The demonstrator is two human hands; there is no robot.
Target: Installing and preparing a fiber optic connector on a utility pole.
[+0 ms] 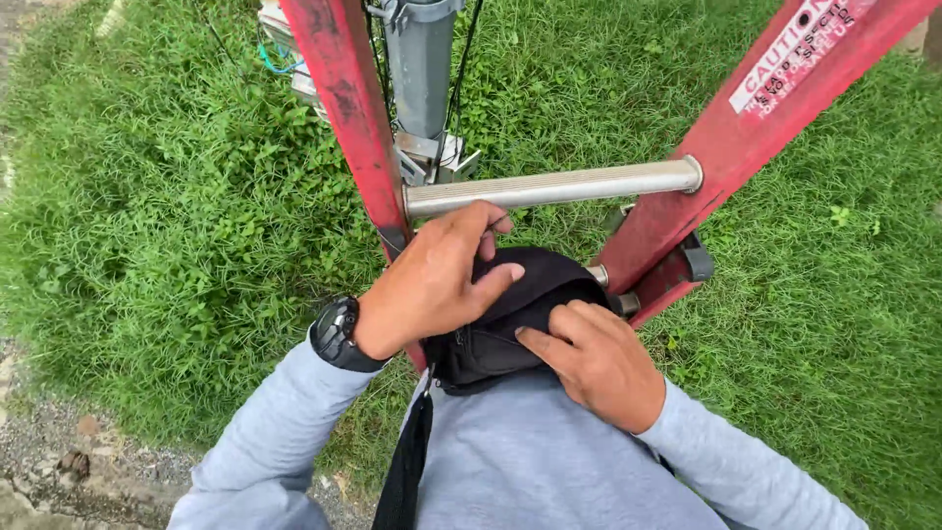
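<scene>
Grass [147, 216] spread far below the red ladder [343, 108] I stood on, a grey pole [420, 69] rising between its rails. At my chest, just under the metal rung [554, 186], hung a black pouch [510, 329]. My left hand [437, 280] curled loosely over its top; my right hand [599, 358] pressed flat against its front.

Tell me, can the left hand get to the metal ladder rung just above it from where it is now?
Probably yes. The left hand rests on the black pouch right under the metal rung, with only open air between them.
</scene>
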